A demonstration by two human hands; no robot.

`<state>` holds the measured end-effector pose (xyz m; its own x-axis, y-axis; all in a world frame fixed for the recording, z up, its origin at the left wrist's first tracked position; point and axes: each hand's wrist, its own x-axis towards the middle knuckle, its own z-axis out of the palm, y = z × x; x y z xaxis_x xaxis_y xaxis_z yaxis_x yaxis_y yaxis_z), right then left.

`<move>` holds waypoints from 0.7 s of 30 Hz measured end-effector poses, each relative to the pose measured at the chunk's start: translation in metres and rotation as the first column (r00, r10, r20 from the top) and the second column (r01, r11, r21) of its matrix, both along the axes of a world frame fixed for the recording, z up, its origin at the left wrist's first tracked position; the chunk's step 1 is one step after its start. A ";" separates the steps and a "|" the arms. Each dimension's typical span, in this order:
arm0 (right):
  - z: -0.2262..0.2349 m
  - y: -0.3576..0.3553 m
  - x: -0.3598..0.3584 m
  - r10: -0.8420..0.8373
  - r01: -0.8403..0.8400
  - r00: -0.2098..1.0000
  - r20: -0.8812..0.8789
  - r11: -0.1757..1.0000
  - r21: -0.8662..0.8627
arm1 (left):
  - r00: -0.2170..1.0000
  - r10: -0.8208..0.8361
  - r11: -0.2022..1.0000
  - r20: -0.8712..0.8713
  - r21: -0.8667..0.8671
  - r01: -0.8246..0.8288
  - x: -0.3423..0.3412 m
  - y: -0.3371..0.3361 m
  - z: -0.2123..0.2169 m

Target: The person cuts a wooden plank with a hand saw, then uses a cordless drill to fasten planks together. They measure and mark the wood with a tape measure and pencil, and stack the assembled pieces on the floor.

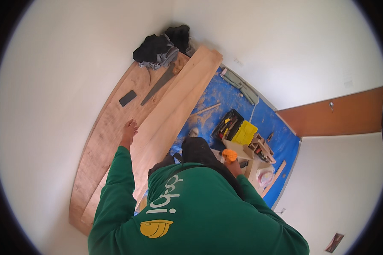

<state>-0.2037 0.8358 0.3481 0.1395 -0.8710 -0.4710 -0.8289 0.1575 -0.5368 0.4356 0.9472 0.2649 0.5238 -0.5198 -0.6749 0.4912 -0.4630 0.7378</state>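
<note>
My left hand (pixel 130 130) is at the left edge of a long pale wooden plank (pixel 181 97), fingers loosely bent and apart, with nothing visible in them. Whether it touches the wood I cannot tell. Under the plank is a wide brown wooden board (pixel 110 127). On the board lie a handsaw (pixel 159 87) and a dark phone (pixel 127 98), both beyond my left hand. Low on my right, my right hand (pixel 234 167) grips an orange tool that looks like a cordless drill (pixel 230 155); my body and sleeve partly hide the grip.
Dark clothes (pixel 157 50) are heaped at the far corner. A blue sheet (pixel 208 95) with sawdust covers the floor. On it are an open black toolbox with yellow lid (pixel 245 132), a wooden tool carrier (pixel 261 148) and a wood strip (pixel 206 109). White walls enclose the space.
</note>
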 end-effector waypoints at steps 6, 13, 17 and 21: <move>0.049 -0.196 0.115 -0.094 0.033 0.939 0.330 0.982 0.186 | 0.995 -0.038 0.978 0.090 0.209 0.018 -0.049 0.020 -0.055; -0.017 -0.429 0.252 0.044 -0.168 0.794 0.607 0.974 0.150 | 0.995 -0.091 0.695 0.032 0.718 0.040 -0.226 0.048 -0.089; -0.077 -0.548 0.322 0.139 -0.262 0.869 0.475 0.943 0.204 | 0.996 0.010 0.785 0.087 0.616 -0.062 -0.294 -0.029 -0.050; -0.128 -0.619 0.381 0.088 -0.216 0.918 0.387 0.929 0.302 | 0.864 -0.244 0.839 0.441 0.543 -0.040 -0.264 -0.159 -0.050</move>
<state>0.1773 0.2163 0.2203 0.4734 -0.6267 -0.6190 -0.6161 0.2667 -0.7411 0.1712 0.7884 0.2150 0.8120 -0.2356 -0.5340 0.0723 -0.8673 0.4926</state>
